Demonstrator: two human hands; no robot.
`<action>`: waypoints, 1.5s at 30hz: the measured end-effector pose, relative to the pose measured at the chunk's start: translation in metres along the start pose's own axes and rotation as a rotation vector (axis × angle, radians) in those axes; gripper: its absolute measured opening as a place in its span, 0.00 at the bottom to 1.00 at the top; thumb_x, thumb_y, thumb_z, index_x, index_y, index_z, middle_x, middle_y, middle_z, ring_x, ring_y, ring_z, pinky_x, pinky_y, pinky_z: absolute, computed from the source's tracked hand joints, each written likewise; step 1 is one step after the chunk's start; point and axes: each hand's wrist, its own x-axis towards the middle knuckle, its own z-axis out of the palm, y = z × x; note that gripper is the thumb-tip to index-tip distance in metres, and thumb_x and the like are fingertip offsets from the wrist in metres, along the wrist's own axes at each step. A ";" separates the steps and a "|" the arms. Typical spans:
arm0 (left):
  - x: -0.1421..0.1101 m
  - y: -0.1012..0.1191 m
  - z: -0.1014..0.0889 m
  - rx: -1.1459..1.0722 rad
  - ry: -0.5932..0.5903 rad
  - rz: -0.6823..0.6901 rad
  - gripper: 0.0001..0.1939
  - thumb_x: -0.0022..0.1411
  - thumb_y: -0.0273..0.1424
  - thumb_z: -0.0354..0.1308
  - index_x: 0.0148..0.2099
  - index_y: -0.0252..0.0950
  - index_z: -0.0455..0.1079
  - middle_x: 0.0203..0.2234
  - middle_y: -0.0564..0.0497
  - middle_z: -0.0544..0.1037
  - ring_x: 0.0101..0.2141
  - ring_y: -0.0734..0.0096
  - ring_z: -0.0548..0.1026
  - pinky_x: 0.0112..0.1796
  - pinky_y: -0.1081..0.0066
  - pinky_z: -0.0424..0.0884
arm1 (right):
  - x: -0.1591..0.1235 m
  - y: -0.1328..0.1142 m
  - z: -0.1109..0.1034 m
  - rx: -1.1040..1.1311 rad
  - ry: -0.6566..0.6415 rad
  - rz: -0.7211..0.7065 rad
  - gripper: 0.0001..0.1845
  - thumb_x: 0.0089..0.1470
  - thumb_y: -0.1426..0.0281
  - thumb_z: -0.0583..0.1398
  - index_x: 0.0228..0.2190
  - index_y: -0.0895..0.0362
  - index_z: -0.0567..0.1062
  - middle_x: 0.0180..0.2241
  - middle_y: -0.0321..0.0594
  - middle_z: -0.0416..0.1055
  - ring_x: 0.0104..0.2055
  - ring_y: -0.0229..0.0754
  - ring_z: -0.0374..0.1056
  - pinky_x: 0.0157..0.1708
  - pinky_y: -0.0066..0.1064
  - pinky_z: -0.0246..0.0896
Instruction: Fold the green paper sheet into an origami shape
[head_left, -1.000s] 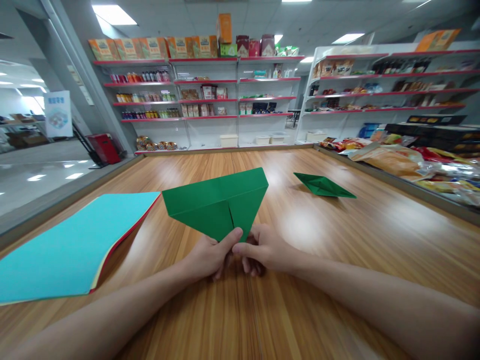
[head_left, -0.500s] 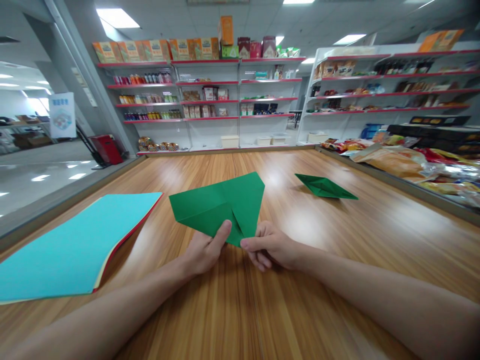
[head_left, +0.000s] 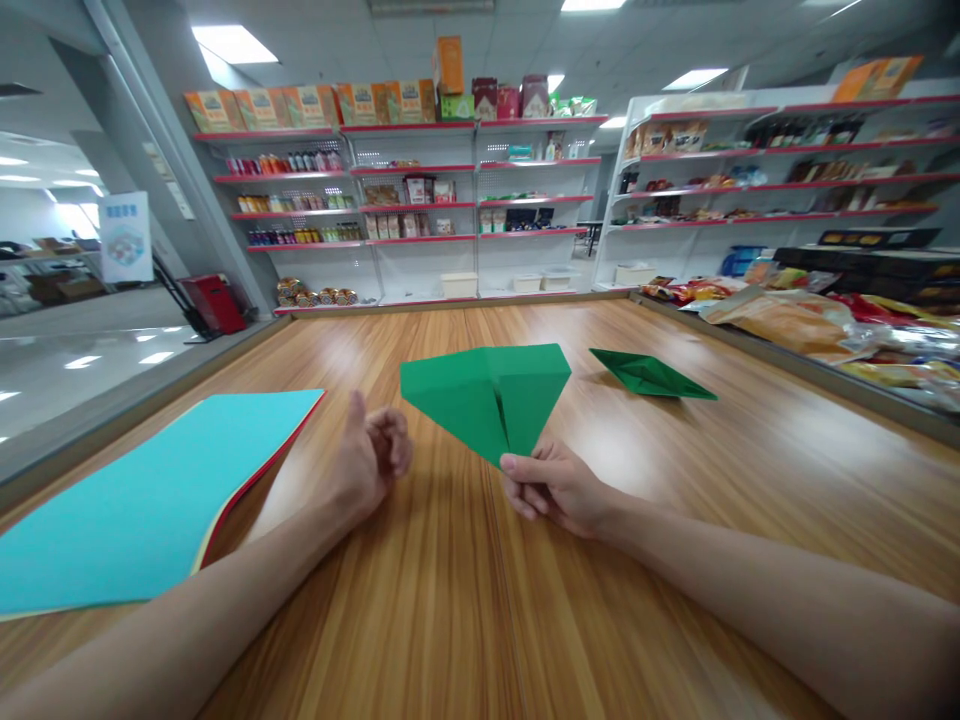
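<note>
My right hand (head_left: 555, 482) pinches the lower point of a folded green paper (head_left: 487, 395), thumb on the near face. The paper is held up above the wooden table, its wide edge away from me and a slit running down its middle. To its left, my left hand (head_left: 371, 450) is off the paper, thumb raised and fingers loosely curled, with nothing in it. A second green folded paper (head_left: 649, 374), shaped like a small boat, lies on the table beyond my right hand.
Turquoise sheets (head_left: 165, 490) lie stacked on the left, with yellow and red sheets showing beneath. A raised rim borders the wooden table (head_left: 465, 620). Packaged snacks (head_left: 795, 320) are heaped past the right rim. Stocked shelves (head_left: 420, 205) stand behind.
My left hand has let go of the green paper and moved left. My right hand keeps its pinch, and the paper has shifted right and turned.
</note>
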 end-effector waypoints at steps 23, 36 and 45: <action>-0.035 -0.003 0.030 0.853 -0.104 0.286 0.26 0.68 0.37 0.38 0.17 0.39 0.59 0.09 0.53 0.68 0.14 0.73 0.68 0.24 0.73 0.64 | 0.005 -0.002 0.014 0.143 -0.229 0.186 0.19 0.49 0.64 0.61 0.14 0.60 0.65 0.10 0.32 0.60 0.13 0.33 0.57 0.19 0.27 0.52; -0.027 -0.007 0.026 0.689 0.217 0.382 0.21 0.70 0.37 0.40 0.24 0.38 0.58 0.10 0.57 0.68 0.12 0.76 0.68 0.16 0.77 0.62 | 0.003 -0.003 0.011 0.149 -0.218 0.159 0.20 0.49 0.65 0.61 0.13 0.59 0.63 0.09 0.30 0.57 0.13 0.32 0.56 0.16 0.26 0.49; -0.012 0.007 0.021 0.366 0.444 0.363 0.19 0.66 0.41 0.48 0.29 0.34 0.70 0.09 0.59 0.64 0.11 0.74 0.67 0.13 0.76 0.59 | -0.001 0.000 0.002 0.109 -0.208 0.094 0.21 0.51 0.64 0.60 0.12 0.59 0.65 0.09 0.32 0.58 0.13 0.33 0.57 0.17 0.26 0.51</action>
